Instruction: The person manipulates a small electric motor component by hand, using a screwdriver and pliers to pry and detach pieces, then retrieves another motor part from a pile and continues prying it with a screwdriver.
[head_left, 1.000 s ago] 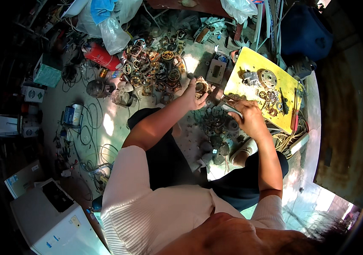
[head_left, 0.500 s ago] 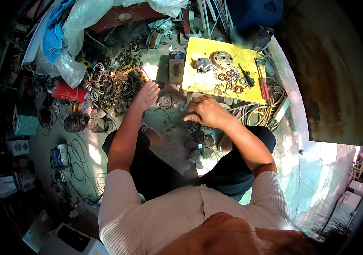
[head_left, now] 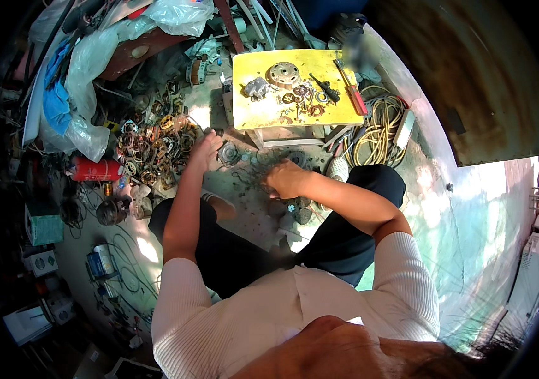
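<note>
The round grey metal motor part lies on the floor, just right of the left hand and seemingly free of it. That hand is loosely bent, its fingertips at a stubby dark cylinder; whether it grips that, I cannot tell. The right hand curls downward over a tangle of dark wire, fingers mostly hidden, so I cannot tell its hold either. The metal part looks rigid, probably weighty for its size and perhaps greasy; its outer rim seems the surest hold. The wire should be light, springy and apt to snag, best pinched in a bunch. Beyond the right hand, the yellow bench bears a perforated metal disc; left of the left hand sits a heap of motor stators
</note>
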### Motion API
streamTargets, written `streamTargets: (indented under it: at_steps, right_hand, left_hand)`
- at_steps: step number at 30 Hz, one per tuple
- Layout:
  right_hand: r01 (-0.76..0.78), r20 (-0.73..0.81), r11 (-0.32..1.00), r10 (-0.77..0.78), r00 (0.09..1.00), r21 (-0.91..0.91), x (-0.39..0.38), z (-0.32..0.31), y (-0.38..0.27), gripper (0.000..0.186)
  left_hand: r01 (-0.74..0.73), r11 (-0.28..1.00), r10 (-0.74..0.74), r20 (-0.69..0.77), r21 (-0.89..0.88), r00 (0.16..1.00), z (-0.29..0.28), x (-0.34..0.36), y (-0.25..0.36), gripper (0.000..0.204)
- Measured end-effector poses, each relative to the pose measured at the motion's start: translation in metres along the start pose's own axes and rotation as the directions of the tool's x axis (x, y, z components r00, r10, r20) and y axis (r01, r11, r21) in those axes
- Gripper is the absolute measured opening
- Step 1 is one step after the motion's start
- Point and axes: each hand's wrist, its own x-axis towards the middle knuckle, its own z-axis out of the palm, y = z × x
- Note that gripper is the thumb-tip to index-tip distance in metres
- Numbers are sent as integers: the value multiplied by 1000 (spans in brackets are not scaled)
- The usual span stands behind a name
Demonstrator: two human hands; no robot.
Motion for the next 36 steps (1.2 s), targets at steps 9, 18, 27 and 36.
streamTargets:
  at_steps: [9,18,27,36]
  right_hand:
    - [-381,-793,832,526,309,403,-7,-107,115,51]
    - [-411,-651,764,642,405,497,32,-113,136,64]
    - [651,-357,-289,648,673,702,-26,-127,139,47]
    - [496,-309,-631,390,867,597,-44,-96,148,59]
  left_hand:
    - [-314,923,322,0,224,947,20,-69,6,49]
    - [-359,816,423,-44,454,905,26,-100,-21,34]
    - [-652,537,785,-35,536,618,68,-80,45,34]
    - [-513,227,805,137,827,577,122,-25,114,54]
